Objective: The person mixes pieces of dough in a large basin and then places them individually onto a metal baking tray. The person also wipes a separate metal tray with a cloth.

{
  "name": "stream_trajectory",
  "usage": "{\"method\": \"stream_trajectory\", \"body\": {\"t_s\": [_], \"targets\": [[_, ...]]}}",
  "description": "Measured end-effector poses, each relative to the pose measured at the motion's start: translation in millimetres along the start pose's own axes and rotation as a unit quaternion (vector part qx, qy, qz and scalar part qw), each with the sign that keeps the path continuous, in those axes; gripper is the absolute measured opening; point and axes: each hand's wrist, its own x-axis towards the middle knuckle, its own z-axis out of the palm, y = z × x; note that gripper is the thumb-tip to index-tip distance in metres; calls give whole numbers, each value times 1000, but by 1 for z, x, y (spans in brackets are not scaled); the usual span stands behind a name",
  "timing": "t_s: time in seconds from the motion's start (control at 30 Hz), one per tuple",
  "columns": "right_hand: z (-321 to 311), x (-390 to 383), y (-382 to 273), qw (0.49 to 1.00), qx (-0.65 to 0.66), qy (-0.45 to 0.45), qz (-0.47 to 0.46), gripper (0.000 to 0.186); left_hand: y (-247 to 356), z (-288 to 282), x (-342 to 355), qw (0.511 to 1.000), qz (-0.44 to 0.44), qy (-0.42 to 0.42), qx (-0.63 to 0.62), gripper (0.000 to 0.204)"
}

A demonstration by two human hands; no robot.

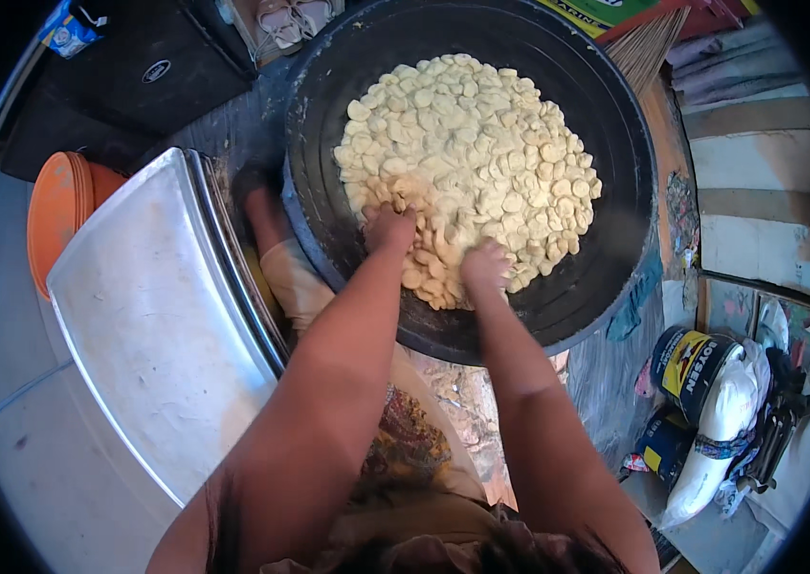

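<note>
A wide black round tub (pixel 620 172) holds a broad heap of pale yellow, flat round pieces (pixel 467 134) that look powdery; I cannot tell what they are made of. At the heap's near left side, my left hand (pixel 390 228) is sunk among the pieces, its fingers curled round some of them. My right hand (pixel 486 265) rests at the near edge, pressing into the heap with its fingers apart and the tips partly hidden. Between the two hands, the pieces look more tan than the rest.
Silvery metal trays (pixel 151 297) stand stacked at my left, beside orange plastic containers (pixel 65 215). A black boxy case (pixel 127 91) is behind them. At the right are labelled buckets (pixel 687 368) and a white sack (pixel 716 445). A stick broom (pixel 649 53) lies past the tub's far right rim.
</note>
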Motion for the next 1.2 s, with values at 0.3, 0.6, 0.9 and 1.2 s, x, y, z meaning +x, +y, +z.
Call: {"method": "stream_trajectory", "body": {"t_s": [0.3,0.6,0.9,1.2], "targets": [[-32,92,8,978,201,26,-46,88,21,-4,-25,959,88,144,226,73],[-33,-10,16,771,73,-356,-523,84,9,-11,4,980,123,-81,133,70],[-11,26,18,945,144,-238,-174,102,2,4,0,976,170,116,72,73],[-40,52,35,897,177,-307,-266,104,6,6,-13,945,222,-33,237,88]]}}
